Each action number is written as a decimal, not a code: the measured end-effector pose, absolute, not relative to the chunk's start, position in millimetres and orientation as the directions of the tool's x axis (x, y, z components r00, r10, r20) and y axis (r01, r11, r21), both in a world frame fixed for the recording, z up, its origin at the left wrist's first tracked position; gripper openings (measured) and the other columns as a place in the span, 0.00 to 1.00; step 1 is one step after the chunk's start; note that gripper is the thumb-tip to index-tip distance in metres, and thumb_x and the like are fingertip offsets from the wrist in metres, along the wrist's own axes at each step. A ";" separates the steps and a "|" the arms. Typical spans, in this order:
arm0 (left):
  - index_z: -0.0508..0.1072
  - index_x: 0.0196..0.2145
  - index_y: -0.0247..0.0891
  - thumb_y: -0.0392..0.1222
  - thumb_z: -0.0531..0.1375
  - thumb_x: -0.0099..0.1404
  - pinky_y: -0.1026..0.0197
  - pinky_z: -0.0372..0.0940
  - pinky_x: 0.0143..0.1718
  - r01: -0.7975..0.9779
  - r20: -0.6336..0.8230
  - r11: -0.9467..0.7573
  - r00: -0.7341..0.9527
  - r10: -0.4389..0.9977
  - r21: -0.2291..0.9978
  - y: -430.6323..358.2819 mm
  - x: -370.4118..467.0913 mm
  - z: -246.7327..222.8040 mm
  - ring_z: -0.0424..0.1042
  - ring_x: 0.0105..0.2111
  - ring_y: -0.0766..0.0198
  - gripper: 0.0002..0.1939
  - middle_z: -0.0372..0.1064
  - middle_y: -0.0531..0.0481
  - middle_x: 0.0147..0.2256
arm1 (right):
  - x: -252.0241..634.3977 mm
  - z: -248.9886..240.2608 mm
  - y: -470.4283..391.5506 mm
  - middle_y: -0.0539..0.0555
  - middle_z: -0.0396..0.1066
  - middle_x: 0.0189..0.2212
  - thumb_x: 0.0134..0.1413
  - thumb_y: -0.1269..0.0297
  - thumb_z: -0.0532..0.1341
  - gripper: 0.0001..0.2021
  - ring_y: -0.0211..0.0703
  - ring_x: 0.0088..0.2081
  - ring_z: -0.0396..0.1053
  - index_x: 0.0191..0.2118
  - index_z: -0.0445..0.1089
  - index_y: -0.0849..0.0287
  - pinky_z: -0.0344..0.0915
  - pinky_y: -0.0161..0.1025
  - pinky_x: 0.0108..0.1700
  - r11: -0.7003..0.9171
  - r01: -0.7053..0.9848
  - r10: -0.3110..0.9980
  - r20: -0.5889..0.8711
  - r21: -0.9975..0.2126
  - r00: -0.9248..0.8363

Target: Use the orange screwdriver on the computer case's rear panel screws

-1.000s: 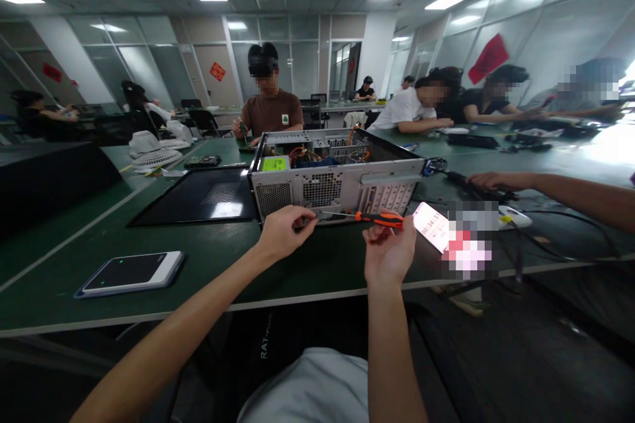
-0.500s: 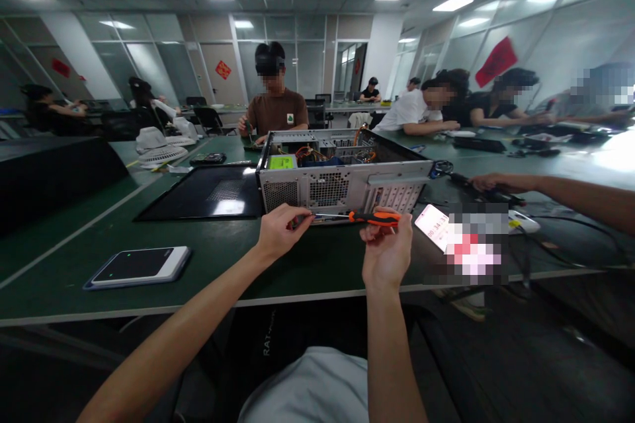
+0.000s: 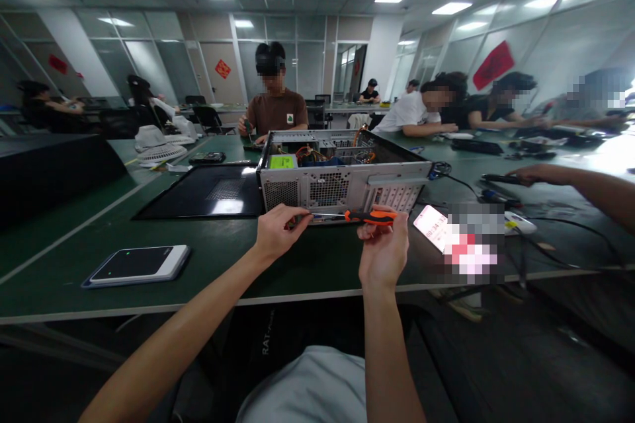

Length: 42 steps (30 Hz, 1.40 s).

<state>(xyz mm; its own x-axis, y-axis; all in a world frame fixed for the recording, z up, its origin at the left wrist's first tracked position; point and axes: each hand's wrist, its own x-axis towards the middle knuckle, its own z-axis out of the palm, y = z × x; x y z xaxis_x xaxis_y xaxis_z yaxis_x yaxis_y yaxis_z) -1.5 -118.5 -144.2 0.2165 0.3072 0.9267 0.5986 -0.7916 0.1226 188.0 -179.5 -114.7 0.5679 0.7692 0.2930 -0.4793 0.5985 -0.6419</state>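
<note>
An orange and black screwdriver lies nearly level in my right hand, its handle gripped by the fingers. The thin metal shaft points left, and its end meets the pinched fingertips of my left hand. Whatever is between those fingertips is too small to make out. Just beyond both hands lies a computer case on its side, open at the top, with its vented back panel facing me. Coloured wires and a bright green label show inside it.
Left of the case lies a black side panel; a white and black device sits nearer me. A lit phone and cables are at right, where another person's hand reaches in. A person in brown sits opposite.
My hands and the screwdriver have shifted only slightly left. At right, the other person's hand has moved right and now touches a dark slender object.
</note>
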 end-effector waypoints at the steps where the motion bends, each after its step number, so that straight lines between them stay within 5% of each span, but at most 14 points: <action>1: 0.79 0.38 0.37 0.44 0.64 0.70 0.65 0.66 0.27 0.601 0.928 -0.791 0.219 0.301 0.114 -118.4 -3.1 -143.6 0.71 0.24 0.68 0.08 0.77 0.51 0.28 | 187.3 -114.3 -179.6 0.44 0.63 0.18 0.49 0.37 0.67 0.25 0.32 0.21 0.57 0.34 0.76 0.58 0.55 0.32 0.24 0.600 -0.478 0.768 0.297 -0.641 0.567; 30: 0.80 0.37 0.37 0.44 0.64 0.70 0.64 0.70 0.31 0.629 0.933 -0.765 0.172 0.315 0.142 -117.3 -12.7 -145.1 0.74 0.25 0.67 0.08 0.79 0.49 0.30 | 177.4 -116.4 -183.2 0.45 0.65 0.21 0.56 0.41 0.65 0.21 0.32 0.21 0.60 0.36 0.76 0.57 0.58 0.32 0.25 0.616 -0.419 0.760 0.364 -0.667 0.538; 35: 0.81 0.36 0.38 0.46 0.66 0.67 0.66 0.69 0.26 0.567 0.885 -0.734 0.019 0.464 0.373 -116.2 -10.5 -145.9 0.72 0.23 0.68 0.08 0.78 0.51 0.28 | 176.9 -116.9 -184.3 0.45 0.70 0.18 0.56 0.43 0.66 0.20 0.34 0.19 0.65 0.36 0.75 0.57 0.63 0.33 0.24 0.588 -0.368 0.788 0.408 -0.720 0.462; 42: 0.81 0.36 0.38 0.47 0.71 0.59 0.68 0.69 0.21 0.228 0.682 -0.647 -0.141 0.717 0.727 -114.0 -3.7 -143.8 0.73 0.22 0.68 0.11 0.79 0.50 0.29 | 176.8 -116.4 -185.4 0.46 0.74 0.19 0.53 0.43 0.67 0.20 0.36 0.19 0.71 0.34 0.74 0.58 0.66 0.32 0.23 0.551 -0.411 0.814 0.361 -0.726 0.455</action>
